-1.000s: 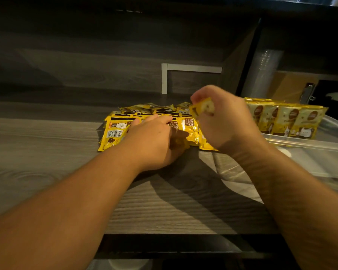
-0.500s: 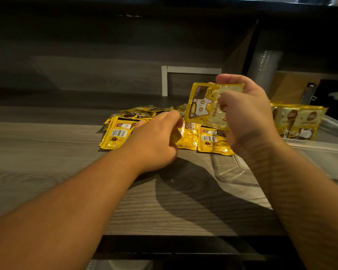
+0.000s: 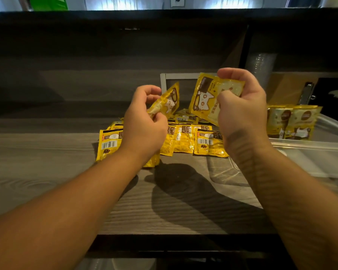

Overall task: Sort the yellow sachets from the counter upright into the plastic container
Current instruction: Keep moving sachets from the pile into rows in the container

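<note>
Several yellow sachets lie flat in a loose pile on the grey wood counter, barcode sides up. My left hand pinches one yellow sachet lifted above the pile. My right hand grips another yellow sachet with a cat picture, held up over the pile's right side. At the right stands the clear plastic container, with several sachets upright along its far side.
A dark shelf underside runs overhead and a back wall closes the counter behind the pile. A white frame stands behind the sachets. A cardboard box and a stack of clear cups sit beyond the container. The counter's front edge is near my forearms.
My left hand has left the pile and risen with a sachet pinched in it. My right hand has lifted its sachet higher, now facing me.
</note>
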The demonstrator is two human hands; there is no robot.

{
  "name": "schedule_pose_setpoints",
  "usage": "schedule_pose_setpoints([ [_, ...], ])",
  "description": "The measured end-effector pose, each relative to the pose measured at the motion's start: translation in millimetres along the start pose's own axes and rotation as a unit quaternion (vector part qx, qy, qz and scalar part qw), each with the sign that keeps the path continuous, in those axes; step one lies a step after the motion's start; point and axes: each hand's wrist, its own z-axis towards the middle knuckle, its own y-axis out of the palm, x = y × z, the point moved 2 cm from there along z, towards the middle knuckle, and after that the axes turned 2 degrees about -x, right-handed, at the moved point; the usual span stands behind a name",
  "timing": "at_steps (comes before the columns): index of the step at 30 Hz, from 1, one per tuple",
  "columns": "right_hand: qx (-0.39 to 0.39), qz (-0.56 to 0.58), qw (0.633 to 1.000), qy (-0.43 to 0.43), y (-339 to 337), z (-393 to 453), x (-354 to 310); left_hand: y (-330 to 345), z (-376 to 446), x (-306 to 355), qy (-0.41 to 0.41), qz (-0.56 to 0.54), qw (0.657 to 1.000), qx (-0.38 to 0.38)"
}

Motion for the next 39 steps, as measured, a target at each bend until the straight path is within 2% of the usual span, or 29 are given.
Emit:
schedule_pose_setpoints([
  [7, 0.008, -0.006, 0.999, -0.040, -15.4, 13.0, -17.4, 19.8, 11.3, 18.3, -0.086, -0.096, 0.991, -0.025],
  [11, 0.034, -0.050, 0.992, -0.109, -49.1, 32.7, -32.2, 41.5, 22.9, 41.2, -0.080, -0.127, 0.987, -0.051],
  [16, 0.063, -0.112, 0.983, -0.130, -96.3, 49.7, -32.8, 80.3, 36.3, 58.7, -0.076, -0.104, 0.987, -0.092],
  [20, 0.058, -0.125, 0.982, -0.132, -126.4, 57.4, -30.7, 114.8, 40.1, 71.5, -0.048, -0.052, 0.986, -0.153],
  [25, 0.046, -0.148, 0.979, -0.135, -152.8, 63.1, -24.5, 144.0, 44.0, 79.2, 0.056, 0.109, 0.970, -0.209],
  [28, 0.042, -0.167, 0.976, -0.135, -159.9, 66.1, -20.7, 155.6, 44.0, 78.0, 0.112, 0.199, 0.940, -0.253],
  [32, 0.015, -0.219, 0.966, -0.137, -163.9, 70.0, -18.0, 167.7, 44.5, 74.3, 0.190, 0.344, 0.875, -0.285],
  [34, -0.001, -0.244, 0.960, -0.136, -165.8, 71.3, -18.9, 171.3, 47.6, 71.2, 0.198, 0.381, 0.858, -0.281],
  [39, -0.025, -0.266, 0.956, -0.118, -171.8, 76.3, -22.7, 172.5, 54.4, 64.0, 0.166, 0.365, 0.866, -0.299],
])
